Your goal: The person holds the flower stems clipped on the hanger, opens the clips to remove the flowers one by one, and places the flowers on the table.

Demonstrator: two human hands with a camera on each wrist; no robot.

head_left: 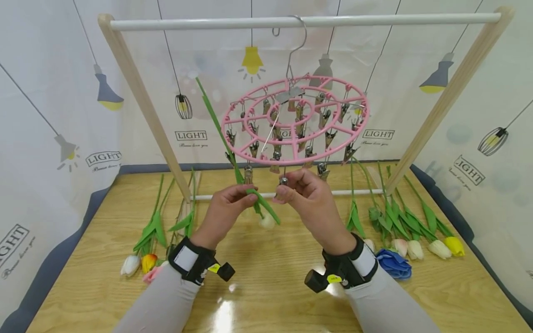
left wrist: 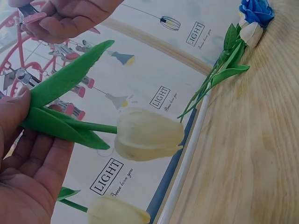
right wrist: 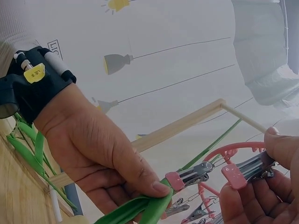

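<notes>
My left hand [head_left: 229, 206] pinches a cream tulip [left wrist: 148, 135] at its green leaves, with the flower head hanging downward. A metal clip [right wrist: 194, 175] with pink pads sits right at the left thumb; whether it bites the leaf I cannot tell. My right hand [head_left: 310, 192] holds another metal clip [right wrist: 250, 170] between thumb and fingers, just right of the tulip. Both clips hang from a round pink hanger [head_left: 293, 150], which is tilted. A second cream tulip [left wrist: 117, 210] shows below the left hand in the left wrist view; what holds it is hidden.
The hanger hooks over a white rail [head_left: 200, 24] on a wooden frame [head_left: 143, 101]. On the wooden table [head_left: 258, 286] lie several artificial flowers, among them a white tulip [head_left: 131, 265] at left and a blue rose [head_left: 393, 264] at right.
</notes>
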